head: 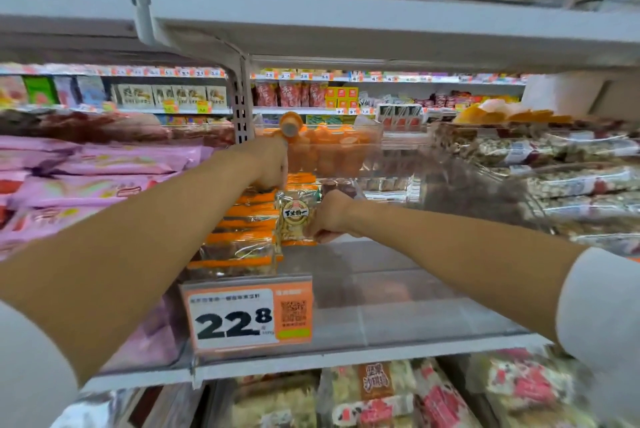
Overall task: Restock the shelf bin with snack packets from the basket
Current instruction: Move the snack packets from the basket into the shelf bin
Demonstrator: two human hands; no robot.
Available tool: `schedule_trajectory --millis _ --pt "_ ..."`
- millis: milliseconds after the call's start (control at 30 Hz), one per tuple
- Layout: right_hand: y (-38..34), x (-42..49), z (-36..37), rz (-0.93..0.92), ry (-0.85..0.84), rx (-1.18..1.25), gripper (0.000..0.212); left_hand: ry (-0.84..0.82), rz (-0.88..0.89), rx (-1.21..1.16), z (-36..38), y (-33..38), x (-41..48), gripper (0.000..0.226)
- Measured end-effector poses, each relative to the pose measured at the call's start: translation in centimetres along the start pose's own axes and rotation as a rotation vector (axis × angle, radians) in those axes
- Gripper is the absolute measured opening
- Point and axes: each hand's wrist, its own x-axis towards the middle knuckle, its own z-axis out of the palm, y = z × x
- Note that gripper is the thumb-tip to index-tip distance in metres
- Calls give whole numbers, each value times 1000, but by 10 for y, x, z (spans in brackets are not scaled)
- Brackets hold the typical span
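A clear shelf bin [408, 292] runs back from a price tag reading 22.8. Its left side holds a row of orange-edged snack packets [242, 233] standing on edge. My left hand [268, 164] reaches over this row and presses down on the top of the far packets, fingers curled over them. My right hand [330, 216] grips one clear snack packet [294, 216] with a round label, holding it upright against the far end of the row. The basket is out of view.
Pink packets [86, 181] fill the bin to the left, and nut bars [571, 178] fill the one to the right. A tub of orange sweets [329, 150] stands behind. A shelf board [381, 22] hangs close above. More packets [381, 396] lie on the shelf below.
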Motion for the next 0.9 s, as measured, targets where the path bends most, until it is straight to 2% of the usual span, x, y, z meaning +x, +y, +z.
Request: schedule_trajectory --millis 167,267,500,567,700,800,900 --pt "-2 -7 -4 39 -27 91 36 -6 -1 -25 1 -2 -2 11" --pt "-1 -10 -6 66 -75 123 28 10 8 -18 0 0 -3 12" --pt "5 -19 -24 156 -170 15 17 85 -7 -28 -3 5 -11 19" --pt "1 -29 -38 112 -105 -48 15 118 -7 -130 -4 13 -18 24" --pt "-13 -71 -66 -157 175 -148 10 219 -14 -448 -9 45 -42 26" --pt "-12 -128 -76 -304 374 18 24 318 4 -679 -15 84 -71 25" --pt "3 -188 -77 -386 513 164 22 328 17 -842 -18 130 -111 28"
